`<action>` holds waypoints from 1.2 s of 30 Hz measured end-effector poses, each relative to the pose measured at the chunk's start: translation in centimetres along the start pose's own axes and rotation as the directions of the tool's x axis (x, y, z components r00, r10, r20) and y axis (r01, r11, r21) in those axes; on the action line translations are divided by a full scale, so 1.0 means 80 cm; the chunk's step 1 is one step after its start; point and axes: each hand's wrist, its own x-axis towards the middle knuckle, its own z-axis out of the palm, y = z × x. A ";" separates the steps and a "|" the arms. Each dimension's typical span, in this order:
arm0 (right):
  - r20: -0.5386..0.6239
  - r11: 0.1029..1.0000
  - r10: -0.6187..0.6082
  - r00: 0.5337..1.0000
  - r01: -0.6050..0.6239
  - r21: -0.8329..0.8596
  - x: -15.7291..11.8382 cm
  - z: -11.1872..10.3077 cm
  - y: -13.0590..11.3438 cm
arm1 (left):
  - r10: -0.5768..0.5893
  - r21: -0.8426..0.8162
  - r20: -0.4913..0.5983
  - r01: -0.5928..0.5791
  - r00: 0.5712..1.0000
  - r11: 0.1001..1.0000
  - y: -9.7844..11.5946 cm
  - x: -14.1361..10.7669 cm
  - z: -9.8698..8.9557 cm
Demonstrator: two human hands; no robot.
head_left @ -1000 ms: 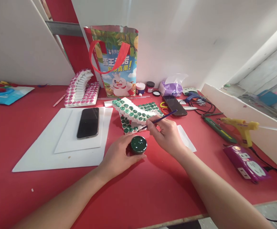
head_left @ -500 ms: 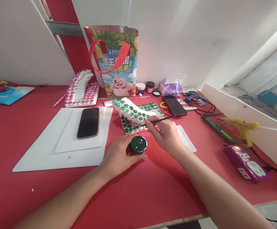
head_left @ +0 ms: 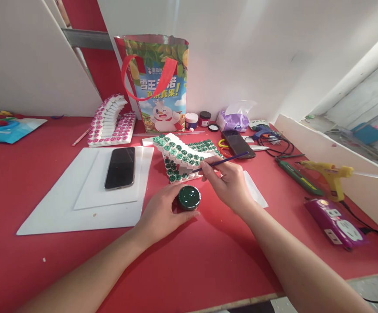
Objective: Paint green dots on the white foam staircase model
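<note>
My left hand [head_left: 164, 208] is curled around a small open jar of dark green paint [head_left: 189, 198] standing on the table. In my right hand [head_left: 226, 180] a thin paintbrush [head_left: 230, 159] is pinched, its purple handle pointing up to the right. The brush tip reaches the lower front row of a white craft piece [head_left: 176, 150] covered with rosette-like knobs, many of them coloured green. Whether the bristles touch a knob I cannot tell. A curved strip of the piece rises over its flat base.
A phone [head_left: 120, 168] lies on white boards [head_left: 52, 204] at left. Behind stand a pink-knobbed craft piece [head_left: 111, 124] and a printed bag [head_left: 163, 87]. On the right are another phone [head_left: 239, 144], a yellow glue gun [head_left: 330, 171] and a purple box [head_left: 335, 224].
The paintbrush handle has swung slightly up and to the right as my right hand shifted a little. My left hand and the paint jar stay in place.
</note>
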 end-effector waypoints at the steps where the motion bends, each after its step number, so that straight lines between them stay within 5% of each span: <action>1: 0.012 1.000 -0.002 1.000 0.002 0.008 0.000 0.001 0.001 | 0.001 0.001 -0.002 -0.001 1.000 1.000 0.000 0.000 0.000; 9: 0.008 0.996 0.060 0.998 -0.059 -0.074 0.001 -0.002 0.002 | -0.012 -0.010 0.005 0.012 1.000 1.000 0.002 0.000 0.000; 36: 0.027 0.998 -0.033 0.999 0.035 -0.059 0.000 -0.002 -0.001 | -0.012 0.004 0.017 0.012 1.000 1.000 0.002 0.000 -0.002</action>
